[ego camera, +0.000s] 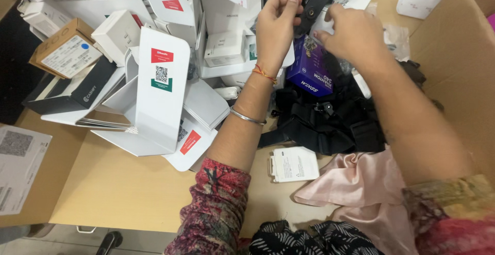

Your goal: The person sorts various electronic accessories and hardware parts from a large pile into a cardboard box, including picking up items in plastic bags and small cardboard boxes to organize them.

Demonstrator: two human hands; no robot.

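Between the two hands, near the far side of the table, hangs a black strap [312, 8]. It runs slanting, from up by the right hand down toward the left hand. The left hand [277, 25] is closer to it; its fingers are pinched shut on the strap's lower end. The right hand [353, 33] sits just to the right, fingers curled, touching a small white piece [322, 26], though I cannot tell if it really grips it. Just below both hands lies a purple box [310, 72], and nearer still a heap of black straps [330, 123]. White boxes [154, 79] are piled left of the left hand.
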